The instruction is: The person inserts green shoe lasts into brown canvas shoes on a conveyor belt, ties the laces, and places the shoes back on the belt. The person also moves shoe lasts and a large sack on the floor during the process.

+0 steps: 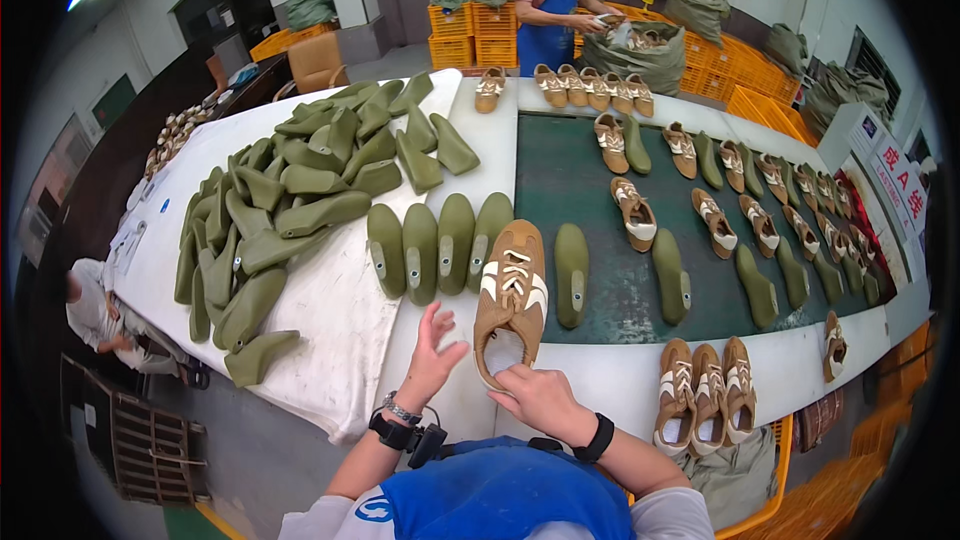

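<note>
Shoe (512, 285) was over the bench (600, 355) by its near edge, toe toward the far edge, pale insole showing, no last visible in it. Right hand (548, 405) pinched its heel collar; left hand (428, 360) was empty, fingers spread, just beside it. Progress, judged from layout: well along on the belt (610, 305), where shoes and lasts stood side by side in two rows running to the right end. Nearest last (571, 275), by the belt's left edge, had no shoe next to it yet. Left over: four lasts (455, 240) lined up left of the belt, a big heap (308, 180) on white cloth (330, 360), more shoes along the far edge, three (708, 395) at the near edge. Belt looked scuffed near its front edge. Room: co-worker (548, 30) in a blue apron beyond the far edge, orange crates (495, 25), sacks (698, 10), tan chair (318, 62); another person sat off the left side.
</note>
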`<state>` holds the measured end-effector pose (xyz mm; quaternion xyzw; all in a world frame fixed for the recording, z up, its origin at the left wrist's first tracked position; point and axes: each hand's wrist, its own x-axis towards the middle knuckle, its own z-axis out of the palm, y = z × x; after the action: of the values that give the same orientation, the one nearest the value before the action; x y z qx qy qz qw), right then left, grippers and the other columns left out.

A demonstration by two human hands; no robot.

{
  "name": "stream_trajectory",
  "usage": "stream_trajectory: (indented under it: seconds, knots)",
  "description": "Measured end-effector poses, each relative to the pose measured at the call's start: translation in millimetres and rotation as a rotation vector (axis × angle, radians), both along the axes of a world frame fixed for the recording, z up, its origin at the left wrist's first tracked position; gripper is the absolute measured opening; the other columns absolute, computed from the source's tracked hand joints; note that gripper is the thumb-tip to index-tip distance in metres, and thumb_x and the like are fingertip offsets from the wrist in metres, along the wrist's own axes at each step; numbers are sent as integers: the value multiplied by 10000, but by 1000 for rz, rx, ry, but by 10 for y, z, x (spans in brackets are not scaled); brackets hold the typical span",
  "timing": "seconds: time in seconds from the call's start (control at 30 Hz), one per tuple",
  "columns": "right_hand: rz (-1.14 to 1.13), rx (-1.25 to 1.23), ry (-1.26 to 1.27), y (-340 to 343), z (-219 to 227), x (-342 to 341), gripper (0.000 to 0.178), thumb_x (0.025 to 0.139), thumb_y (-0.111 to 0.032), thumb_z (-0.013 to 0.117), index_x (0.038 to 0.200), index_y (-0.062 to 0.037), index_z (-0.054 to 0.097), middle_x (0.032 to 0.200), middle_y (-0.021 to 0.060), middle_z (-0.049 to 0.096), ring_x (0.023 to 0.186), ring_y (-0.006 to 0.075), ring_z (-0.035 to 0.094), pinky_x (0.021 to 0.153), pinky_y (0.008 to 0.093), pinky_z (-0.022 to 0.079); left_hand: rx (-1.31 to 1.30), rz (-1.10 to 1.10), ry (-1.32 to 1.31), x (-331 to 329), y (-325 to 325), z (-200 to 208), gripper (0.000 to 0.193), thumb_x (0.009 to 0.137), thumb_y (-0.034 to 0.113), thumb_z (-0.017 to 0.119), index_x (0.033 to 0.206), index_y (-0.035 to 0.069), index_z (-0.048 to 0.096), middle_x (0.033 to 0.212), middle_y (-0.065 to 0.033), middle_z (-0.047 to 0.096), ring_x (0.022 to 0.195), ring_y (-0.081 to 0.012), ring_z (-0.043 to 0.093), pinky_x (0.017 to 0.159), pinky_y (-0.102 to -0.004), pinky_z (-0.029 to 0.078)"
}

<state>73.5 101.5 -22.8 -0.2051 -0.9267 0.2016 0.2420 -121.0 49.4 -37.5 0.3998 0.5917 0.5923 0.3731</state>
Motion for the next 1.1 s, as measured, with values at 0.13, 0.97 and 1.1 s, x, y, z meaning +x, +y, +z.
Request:
stream_trajectory:
  seconds: [0.13, 0.97, 1.1]
  knots:
    - [79, 113, -69, -194, -5, -14, 202, 818, -278, 649, 808, -108, 541, 691, 54, 534, 568, 249, 600, 477, 359, 474, 192, 122, 991, 22, -58, 214, 754, 675, 123, 783, 1323, 40, 406, 1231, -159, 491, 1170, -325, 468, 961, -385, 414]
    - [69, -829, 58, -351, 555, 248, 606, 906, -207, 576, 1424, -102, 280, 775, 175, 682, 711, 356, 669, 629, 398, 526, 504, 81, 1043, 406, -479, 645, 287, 697, 6, 707, 971, -2, 621, 880, -133, 614, 759, -300, 604, 662, -354, 507]
    - [143, -699, 68, -281, 516, 255, 351, 880, -164, 631, 1162, -44, 460, 610, 69, 615, 486, 128, 574, 472, 258, 433, 559, 18, 1000, 486, -500, 635, 269, 704, 0, 703, 959, 5, 617, 858, -131, 618, 747, -298, 603, 659, -349, 504]
